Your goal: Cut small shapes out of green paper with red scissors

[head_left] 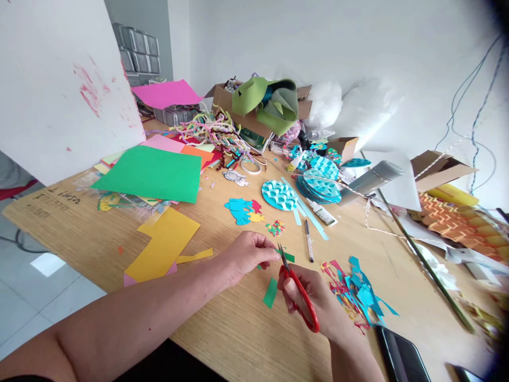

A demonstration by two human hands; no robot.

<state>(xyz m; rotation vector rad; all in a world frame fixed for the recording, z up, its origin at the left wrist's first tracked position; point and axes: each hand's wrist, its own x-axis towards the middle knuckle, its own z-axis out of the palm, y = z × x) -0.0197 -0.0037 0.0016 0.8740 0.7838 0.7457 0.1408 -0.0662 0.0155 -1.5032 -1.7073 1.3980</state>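
My right hand (pixel 304 294) is closed around the red handles of a pair of scissors (pixel 304 297), whose dark blades point up and away from me. Pinched in my left hand (pixel 252 254) is a small strip of green paper (pixel 287 256), partly hidden by the fingertips and the blades. Below the blades, another green paper piece (pixel 270 293) lies on the table. Beyond my hands are a pile of tiny coloured paper bits (pixel 275 228) and blue, red and yellow fish cutouts (pixel 238 210).
Blue and red paper scraps (pixel 360 289) and a phone (pixel 401 353) lie right of my hands. A pen (pixel 309 241), a glue bottle (pixel 323 213) and a blue scaled disc (pixel 279 195) sit farther back. Green (pixel 155 172) and yellow sheets (pixel 169 241) lie left.
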